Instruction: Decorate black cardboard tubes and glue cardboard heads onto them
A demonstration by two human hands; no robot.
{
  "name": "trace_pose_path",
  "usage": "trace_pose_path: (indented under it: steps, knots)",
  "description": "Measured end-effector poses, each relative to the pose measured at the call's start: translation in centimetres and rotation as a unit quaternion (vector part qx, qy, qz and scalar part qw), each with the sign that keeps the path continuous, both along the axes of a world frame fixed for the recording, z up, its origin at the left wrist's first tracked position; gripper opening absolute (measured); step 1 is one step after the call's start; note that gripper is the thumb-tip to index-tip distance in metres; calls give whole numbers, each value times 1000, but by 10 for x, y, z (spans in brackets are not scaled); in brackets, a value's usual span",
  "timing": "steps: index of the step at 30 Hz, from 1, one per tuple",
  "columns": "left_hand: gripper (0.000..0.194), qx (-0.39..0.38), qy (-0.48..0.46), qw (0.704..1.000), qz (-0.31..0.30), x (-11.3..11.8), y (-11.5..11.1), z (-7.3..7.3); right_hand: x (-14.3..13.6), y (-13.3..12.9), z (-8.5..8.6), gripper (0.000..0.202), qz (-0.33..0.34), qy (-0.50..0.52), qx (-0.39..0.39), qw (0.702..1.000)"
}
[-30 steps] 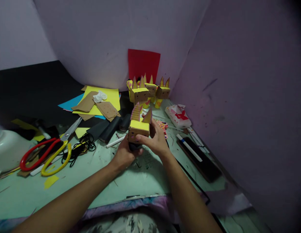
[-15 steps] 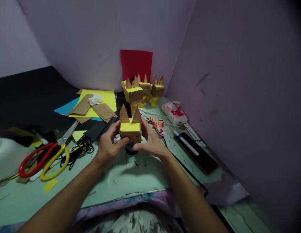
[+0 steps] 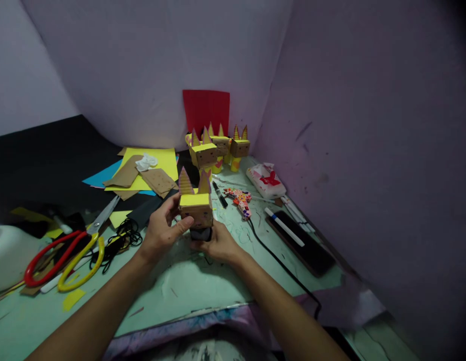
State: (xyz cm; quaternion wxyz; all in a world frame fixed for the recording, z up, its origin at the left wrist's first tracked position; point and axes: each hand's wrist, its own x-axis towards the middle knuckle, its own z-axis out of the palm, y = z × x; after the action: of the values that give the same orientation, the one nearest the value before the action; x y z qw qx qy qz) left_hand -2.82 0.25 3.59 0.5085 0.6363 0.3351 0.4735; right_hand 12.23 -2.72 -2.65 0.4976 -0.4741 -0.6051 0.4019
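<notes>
A cardboard box head [image 3: 196, 213] with a yellow top and two striped pointed ears is held above the table's middle. My left hand [image 3: 163, 230] grips its left side, thumb across the front face. Below the head, my right hand [image 3: 216, 241] is closed round a dark piece [image 3: 201, 234] under it. Behind stand several similar figures with cardboard heads [image 3: 205, 155] and yellow bodies, in front of a red sheet [image 3: 207, 111].
Scissors [image 3: 93, 230], black cord [image 3: 122, 240] and a white container [image 3: 10, 255] lie left. Paper and cardboard scraps [image 3: 159, 181] are behind. Rightward are a patterned glue gun [image 3: 240, 200] with a cable, a black marker [image 3: 219, 194], a tissue pack [image 3: 266, 180], and a phone [image 3: 311, 250] under a white pen [image 3: 285, 227].
My right hand has moved from the head's right side down to the dark piece below. The view has shifted slightly, and the black marker now shows behind the box head.
</notes>
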Motion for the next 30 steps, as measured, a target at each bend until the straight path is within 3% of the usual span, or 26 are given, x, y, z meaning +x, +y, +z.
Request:
trace_pose_path:
  steps: [3, 7, 10, 16, 30]
  knots:
    - [67, -21, -22, 999, -8, 5, 7, 15, 4, 0, 16, 49, 3, 32, 25, 999]
    - [62, -64, -52, 996, -39, 17, 18, 25, 5, 0, 26, 62, -32, 88, -17, 995]
    - [64, -80, -56, 994, -46, 24, 22, 22, 2, 2, 22, 56, -61, 93, -58, 992]
    - [66, -63, -16, 998, -10, 26, 24, 14, -4, 2, 15, 22, -67, 72, -100, 990]
    - [61, -36, 4, 998, -53, 15, 29, 5, -10, 5, 8, 19, -95, 50, -63, 992]
